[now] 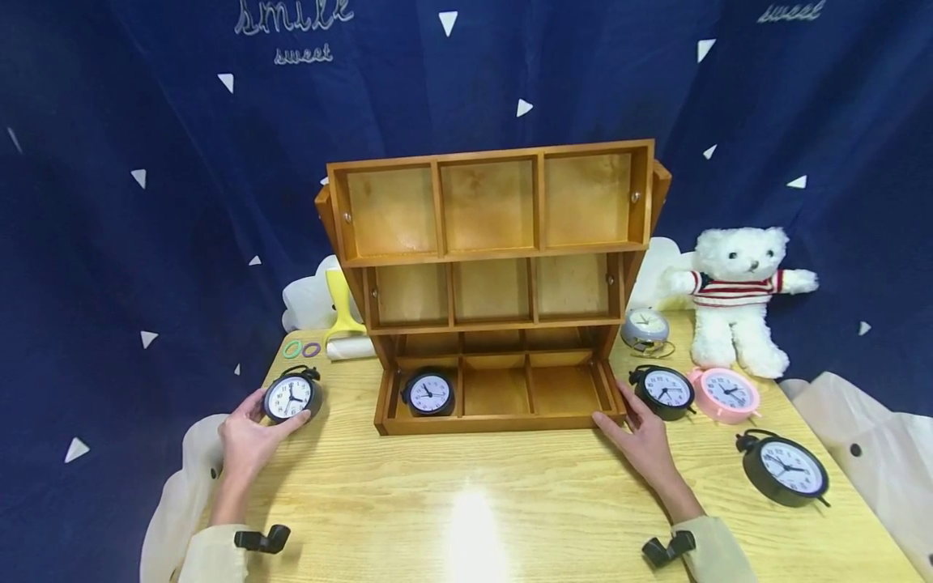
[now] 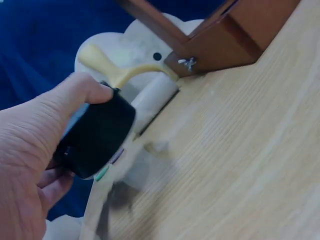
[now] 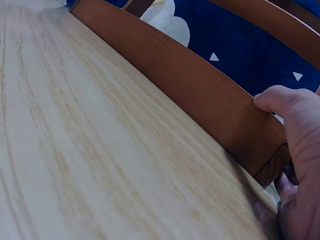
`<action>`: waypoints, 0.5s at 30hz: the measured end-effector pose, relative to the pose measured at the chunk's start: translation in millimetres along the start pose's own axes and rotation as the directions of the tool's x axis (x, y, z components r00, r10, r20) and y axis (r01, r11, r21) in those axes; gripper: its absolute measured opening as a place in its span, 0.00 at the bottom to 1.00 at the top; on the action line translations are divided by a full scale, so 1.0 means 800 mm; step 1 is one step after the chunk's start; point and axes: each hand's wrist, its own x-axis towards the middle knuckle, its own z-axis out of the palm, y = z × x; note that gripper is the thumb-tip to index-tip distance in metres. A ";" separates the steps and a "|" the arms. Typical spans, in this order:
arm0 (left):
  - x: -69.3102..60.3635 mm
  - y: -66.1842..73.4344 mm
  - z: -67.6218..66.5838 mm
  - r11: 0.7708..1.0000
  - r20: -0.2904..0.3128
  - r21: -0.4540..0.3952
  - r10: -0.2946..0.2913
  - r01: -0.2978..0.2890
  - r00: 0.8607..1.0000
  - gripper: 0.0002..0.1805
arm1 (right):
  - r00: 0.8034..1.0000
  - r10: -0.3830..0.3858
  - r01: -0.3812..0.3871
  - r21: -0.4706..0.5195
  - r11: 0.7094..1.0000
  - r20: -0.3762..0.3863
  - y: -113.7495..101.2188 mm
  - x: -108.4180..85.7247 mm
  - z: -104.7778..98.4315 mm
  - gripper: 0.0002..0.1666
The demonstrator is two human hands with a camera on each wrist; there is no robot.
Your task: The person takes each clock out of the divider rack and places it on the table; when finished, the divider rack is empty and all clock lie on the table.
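My left hand (image 1: 248,433) grips a black twin-bell alarm clock (image 1: 289,397) by its sides, its white dial facing up toward the head camera. In the left wrist view the black clock body (image 2: 100,135) hangs off the tabletop, its shadow apart from it. A three-tier wooden storage box (image 1: 496,423) stands opened out in the middle, each tier split into three compartments. Another black alarm clock (image 1: 428,393) sits in the bottom tier's left compartment. At the box's front right corner, my right hand (image 1: 645,441) holds on, thumb (image 3: 272,98) on the front board's edge and fingers round the side.
Right of the box stand a grey-blue clock (image 1: 645,328), a black clock (image 1: 665,392), a pink clock (image 1: 726,395) and, nearer, another black clock (image 1: 786,467). Behind them sits a white teddy bear (image 1: 736,295). A yellow-handled lint roller (image 1: 351,347) and two hair ties (image 1: 293,349) lie back left.
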 end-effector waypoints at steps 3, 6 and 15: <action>0.005 -0.008 -0.004 0.999 0.058 0.025 -0.035 0.034 0.998 0.45 | 1.000 -0.007 0.007 -0.003 1.000 -0.003 0.001 0.000 0.001 0.47; 0.010 -0.013 -0.006 0.998 0.076 0.037 -0.051 0.048 0.996 0.44 | 1.000 -0.011 0.011 -0.004 1.000 -0.002 0.001 0.000 0.001 0.46; 0.017 -0.029 -0.007 0.986 0.112 0.123 -0.128 0.114 0.985 0.46 | 1.000 -0.006 0.006 -0.008 1.000 -0.002 0.003 0.000 0.000 0.47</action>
